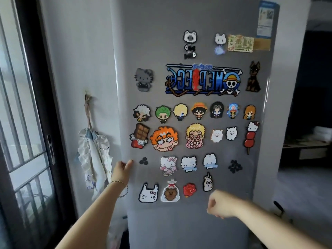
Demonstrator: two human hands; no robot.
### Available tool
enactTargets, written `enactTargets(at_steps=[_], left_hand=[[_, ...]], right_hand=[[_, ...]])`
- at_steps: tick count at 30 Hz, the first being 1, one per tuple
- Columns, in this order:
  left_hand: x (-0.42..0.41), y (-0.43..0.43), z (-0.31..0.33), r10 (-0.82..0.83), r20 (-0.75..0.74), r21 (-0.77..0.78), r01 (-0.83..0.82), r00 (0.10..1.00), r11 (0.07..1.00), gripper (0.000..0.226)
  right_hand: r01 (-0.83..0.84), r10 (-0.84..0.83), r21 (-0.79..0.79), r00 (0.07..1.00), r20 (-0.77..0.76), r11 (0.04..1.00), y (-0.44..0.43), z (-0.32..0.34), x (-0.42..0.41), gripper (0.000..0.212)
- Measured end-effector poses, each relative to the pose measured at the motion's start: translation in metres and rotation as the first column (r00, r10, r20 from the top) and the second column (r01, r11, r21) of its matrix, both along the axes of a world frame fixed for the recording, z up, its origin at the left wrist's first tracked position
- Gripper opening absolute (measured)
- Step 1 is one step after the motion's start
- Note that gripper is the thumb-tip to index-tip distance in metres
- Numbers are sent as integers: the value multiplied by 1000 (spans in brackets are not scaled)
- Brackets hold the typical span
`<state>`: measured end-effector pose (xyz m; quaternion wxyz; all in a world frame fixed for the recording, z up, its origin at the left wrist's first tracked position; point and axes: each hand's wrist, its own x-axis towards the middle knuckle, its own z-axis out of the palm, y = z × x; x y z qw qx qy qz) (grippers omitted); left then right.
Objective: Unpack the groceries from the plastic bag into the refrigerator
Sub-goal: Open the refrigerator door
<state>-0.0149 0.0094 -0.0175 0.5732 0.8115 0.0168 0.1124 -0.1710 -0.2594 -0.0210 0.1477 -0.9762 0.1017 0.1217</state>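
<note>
left hand [122, 170] hooks refrigerator door [152, 42] edge, 9 o'clock, nearer | right hand [220, 205] curled, empty, 6 o'clock | door closed

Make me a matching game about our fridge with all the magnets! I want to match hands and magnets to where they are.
Things:
1. left hand
2. right hand
3. dog magnet
4. chocolate bar magnet

Places:
A. high up, near the right edge of the refrigerator door
B. at the door's left edge
C. curled, holding nothing, in front of the lower part of the door
D. on the left side of the door, beside the orange-haired face magnet

Pairs: 1-B, 2-C, 3-A, 4-D
</note>
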Motion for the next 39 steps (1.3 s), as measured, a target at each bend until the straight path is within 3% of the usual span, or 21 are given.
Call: enactTargets(at_steps=[5,11,14,17,21,26,30,39], left_hand=[[-53,13,0,-93,22,74,92,995,993,30],[-148,15,0,-217,2,303,206,976,930,32],[-210,-11,-7,-173,114,370,120,978,921,36],[-272,-45,-14,-154,247,327,67,957,943,33],[-350,-104,-18,-100,282,271,20,954,962,30],[-443,-204,-19,-60,421,293,-73,905,953,35],[-488,-282,-17,-104,407,481,-115,907,869,31],[-524,-447,-10,-202,374,741,-161,905,652,52]], right_hand=[[-1,1,6,1000,1,1000,1,4,-33,14],[-14,15,-6,999,31,1000,-22,20,-82,19],[-42,42,-3,999,30,999,-50,20,-114,17],[-81,81,3,996,32,997,-86,15,-150,12],[-156,158,-100,987,12,983,-141,8,-205,10],[-186,186,-155,982,-15,970,-214,1,-278,25],[-175,170,-177,985,-42,969,-269,3,-327,31],[-53,53,-56,998,15,997,-366,7,-409,25]])
